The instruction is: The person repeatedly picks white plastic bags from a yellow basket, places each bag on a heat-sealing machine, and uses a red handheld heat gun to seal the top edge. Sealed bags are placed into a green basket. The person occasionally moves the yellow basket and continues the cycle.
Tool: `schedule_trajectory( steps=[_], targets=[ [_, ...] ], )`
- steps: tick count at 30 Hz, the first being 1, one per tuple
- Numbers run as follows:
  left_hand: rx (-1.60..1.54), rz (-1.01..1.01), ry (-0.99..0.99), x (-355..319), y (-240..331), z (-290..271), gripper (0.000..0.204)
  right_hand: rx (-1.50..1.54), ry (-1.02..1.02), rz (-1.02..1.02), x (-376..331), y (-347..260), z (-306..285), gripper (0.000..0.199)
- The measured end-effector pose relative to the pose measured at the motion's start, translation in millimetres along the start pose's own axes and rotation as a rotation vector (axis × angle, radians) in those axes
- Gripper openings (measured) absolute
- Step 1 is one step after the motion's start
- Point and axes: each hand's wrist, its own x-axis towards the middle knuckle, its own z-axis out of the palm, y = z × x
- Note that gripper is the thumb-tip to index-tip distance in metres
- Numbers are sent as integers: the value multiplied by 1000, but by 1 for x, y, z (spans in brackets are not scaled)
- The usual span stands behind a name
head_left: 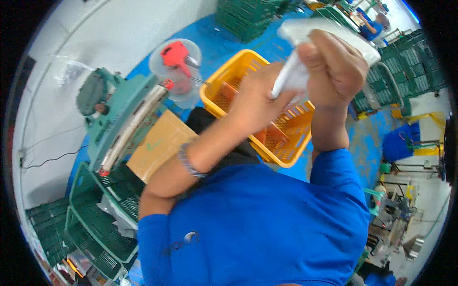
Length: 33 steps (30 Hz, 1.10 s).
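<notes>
From my remote view I have the right hand (336,69) clenched around a limp white piece (292,76), which spreads above that fist and runs down to the left hand (257,97). The left hand, blurred, is closed on its lower edge. Beneath both hands sits a yellow basket (301,151); left of the left hand, a red tool (175,53) rests in a clear bucket (192,85).

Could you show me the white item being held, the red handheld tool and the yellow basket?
White item (353,38): head view, on its blurred upper part.
Red handheld tool (175,53): head view, on its body.
Yellow basket (225,68): head view, on its upper-left rim.
</notes>
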Motion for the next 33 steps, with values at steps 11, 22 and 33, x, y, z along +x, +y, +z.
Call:
schedule_trajectory(
  steps=[11, 22, 33],
  targets=[
    [135, -388, 797, -115, 21, -183, 17, 234, -1100, 27, 23, 20, 111, 23],
    [319, -201, 1096, -191, 82, -249, 19, 480, -587, -206, 17, -25, 186, 22],
    [299, 18, 1128, -180, 121, -265, 23, 586, -472, -95, 42, -36, 146, 19]
  ],
)
